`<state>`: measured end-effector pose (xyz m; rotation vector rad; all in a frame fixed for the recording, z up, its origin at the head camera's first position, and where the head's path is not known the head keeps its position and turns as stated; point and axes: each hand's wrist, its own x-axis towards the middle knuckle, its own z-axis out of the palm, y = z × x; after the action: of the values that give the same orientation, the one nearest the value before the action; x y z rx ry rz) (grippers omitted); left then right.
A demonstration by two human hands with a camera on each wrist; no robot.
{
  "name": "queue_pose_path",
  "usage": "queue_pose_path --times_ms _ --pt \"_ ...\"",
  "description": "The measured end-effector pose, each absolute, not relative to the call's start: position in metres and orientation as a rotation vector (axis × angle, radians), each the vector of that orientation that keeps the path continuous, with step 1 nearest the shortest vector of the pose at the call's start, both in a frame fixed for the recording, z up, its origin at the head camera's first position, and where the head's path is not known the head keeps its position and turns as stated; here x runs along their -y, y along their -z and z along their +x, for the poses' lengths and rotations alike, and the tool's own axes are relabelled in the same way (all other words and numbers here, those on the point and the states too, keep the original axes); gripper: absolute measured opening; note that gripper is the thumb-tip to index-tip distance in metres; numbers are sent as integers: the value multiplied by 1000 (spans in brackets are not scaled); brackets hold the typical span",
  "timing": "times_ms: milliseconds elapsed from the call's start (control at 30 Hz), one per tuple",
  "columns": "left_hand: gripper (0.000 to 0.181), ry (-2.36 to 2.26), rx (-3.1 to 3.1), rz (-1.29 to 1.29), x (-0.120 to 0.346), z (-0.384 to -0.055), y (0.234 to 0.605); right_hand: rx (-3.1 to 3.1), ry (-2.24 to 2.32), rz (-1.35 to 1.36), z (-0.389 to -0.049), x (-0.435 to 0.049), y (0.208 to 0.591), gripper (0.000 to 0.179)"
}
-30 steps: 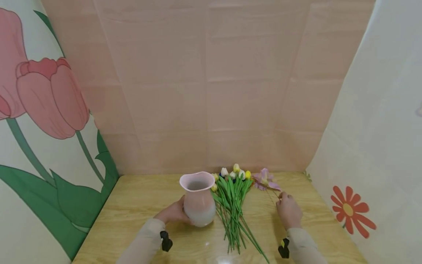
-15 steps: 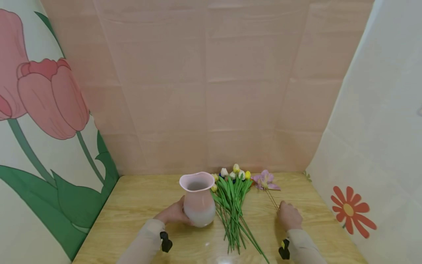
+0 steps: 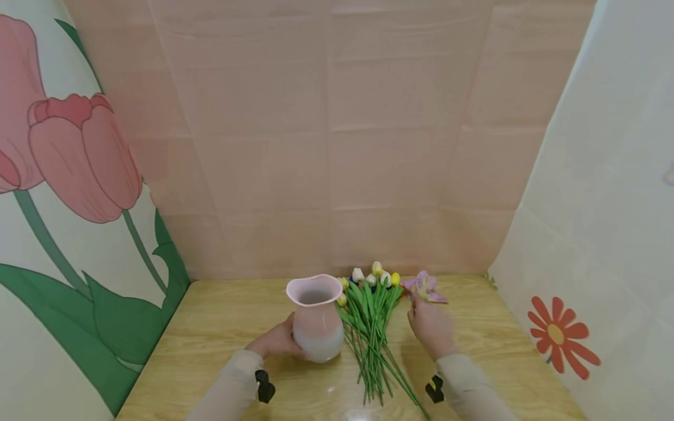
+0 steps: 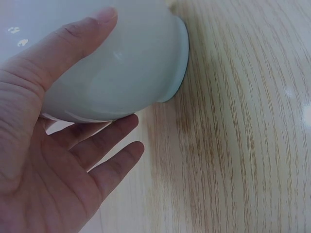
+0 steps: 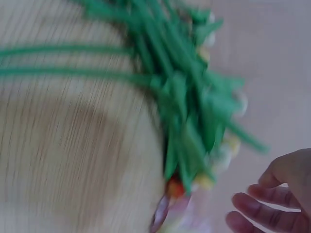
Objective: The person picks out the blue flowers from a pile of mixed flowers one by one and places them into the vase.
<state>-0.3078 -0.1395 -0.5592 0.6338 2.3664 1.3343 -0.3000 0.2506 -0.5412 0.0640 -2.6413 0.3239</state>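
Observation:
My left hand (image 3: pixel 279 339) grips a pink-and-white vase (image 3: pixel 318 327) with a wavy rim. In the left wrist view, the thumb lies along the pale wall of the vase (image 4: pixel 131 63) and the other fingers pass around the far side. Its foot is close to the tabletop; whether it touches cannot be told. My right hand (image 3: pixel 433 327) is just in front of a purple-pink flower (image 3: pixel 423 285), hiding its stems. The blurred right wrist view shows my right hand (image 5: pixel 277 199) with parted, slightly bent fingers and nothing between them, near the flower's pink petals (image 5: pixel 189 211).
Between the hands lies a bunch of tulips (image 3: pixel 372 310), white and yellow heads toward the back, green stems toward the front. They rest on a wooden table (image 3: pixel 226 316). A pink backdrop (image 3: pixel 326 146) stands behind, with flower-printed sheets at both sides.
My right hand drew back along the flower's thin stems, then moved forward and left to just below its bloom. The flower shifted slightly earlier. The left hand and vase have stayed put.

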Motion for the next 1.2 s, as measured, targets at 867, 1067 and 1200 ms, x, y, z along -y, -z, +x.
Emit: queue_pose_path --times_ms 867,1067,1200 --pt "101 -1348 -2376 622 138 -309 563 2796 -131 309 -274 -161 593 35" --pt "100 -1340 -2387 614 139 -309 563 2763 -121 328 -276 -160 597 23" --pt "102 -1338 -2386 617 140 -309 563 2756 -135 333 -276 -158 595 22"
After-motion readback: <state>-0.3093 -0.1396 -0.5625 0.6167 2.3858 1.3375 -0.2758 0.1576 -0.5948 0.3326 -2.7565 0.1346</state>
